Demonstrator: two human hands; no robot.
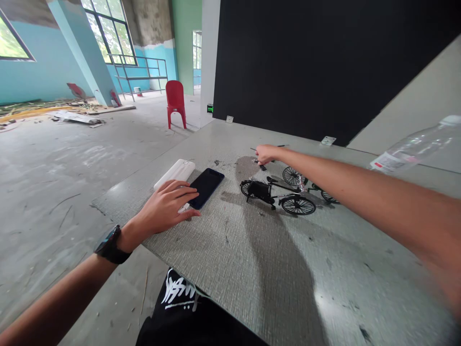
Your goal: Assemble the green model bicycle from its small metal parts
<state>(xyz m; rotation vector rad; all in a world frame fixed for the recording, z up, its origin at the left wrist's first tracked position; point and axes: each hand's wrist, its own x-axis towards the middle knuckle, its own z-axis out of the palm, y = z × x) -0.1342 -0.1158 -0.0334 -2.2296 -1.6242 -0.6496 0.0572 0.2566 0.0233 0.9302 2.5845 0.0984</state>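
My left hand (169,204) lies flat with its fingers stretched out, partly over a white box-like object (180,169). Its fingertips reach the edge of a dark smartphone (209,186). Farther back on the table, my right hand (266,154) is closed, its fingers pinched together. A thin dark tip sticks out beside them, but what they hold is too small to make out. Small dark parts (262,167) lie just below this hand. Nearer to me stands a black model bicycle (275,194). Behind it is a second model bicycle (292,176), partly hidden by my right forearm.
The grey table (216,250) has a black panel (306,62) at its back, fixed with metal brackets (328,141). A clear plastic bottle (414,149) is at the right, partly behind my arm. A red chair (175,103) stands on the floor beyond the table.
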